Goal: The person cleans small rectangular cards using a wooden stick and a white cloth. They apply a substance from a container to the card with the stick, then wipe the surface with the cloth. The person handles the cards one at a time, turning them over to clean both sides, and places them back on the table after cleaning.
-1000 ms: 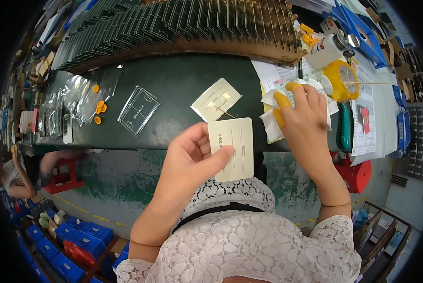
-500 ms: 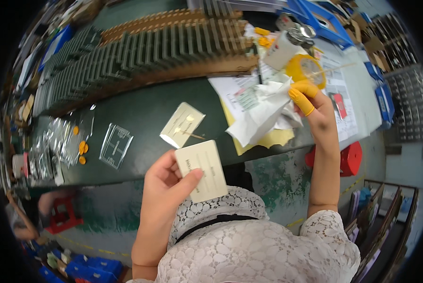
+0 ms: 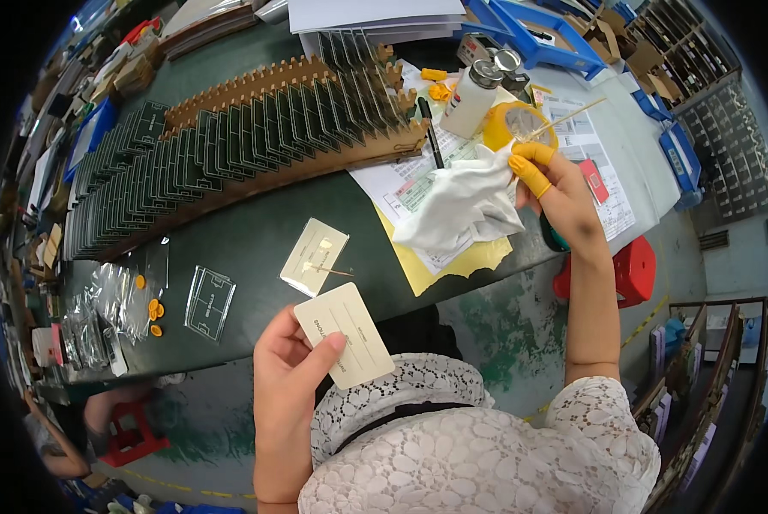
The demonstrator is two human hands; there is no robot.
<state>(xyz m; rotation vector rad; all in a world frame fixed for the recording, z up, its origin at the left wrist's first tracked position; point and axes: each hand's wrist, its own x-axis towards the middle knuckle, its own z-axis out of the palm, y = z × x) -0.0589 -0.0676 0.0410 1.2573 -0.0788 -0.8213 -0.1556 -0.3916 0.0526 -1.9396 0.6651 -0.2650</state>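
Note:
A cream card with dark printing (image 3: 354, 343) is pinched between the thumb and fingers of my left hand (image 3: 291, 364), tilted just past the table's front edge. My right hand (image 3: 560, 193) wears yellow finger cots on the thumb and a finger. Its fingertips are closed on a white cloth (image 3: 461, 206), which drapes over papers and a yellow sheet (image 3: 410, 274). A thin stick (image 3: 577, 111) juts out from beside those fingertips; whether they grip it too is unclear. Another cream card in a clear sleeve (image 3: 315, 248) lies on the table, with a small stick (image 3: 337, 271) across its lower edge.
Long slotted wooden racks (image 3: 273, 184) hold rows of dark green cards at the far left. A sleeved green card (image 3: 210, 304), orange finger cots (image 3: 154, 310) and clear sleeves (image 3: 101, 300) lie left. Far right stand a white bottle (image 3: 470, 98), yellow tape roll (image 3: 508, 120) and blue trays (image 3: 547, 43).
The view has shifted, so table items appear displaced. My left hand still holds the card, now tilted more. The right hand keeps the cloth, which now hangs lower and more spread over the papers.

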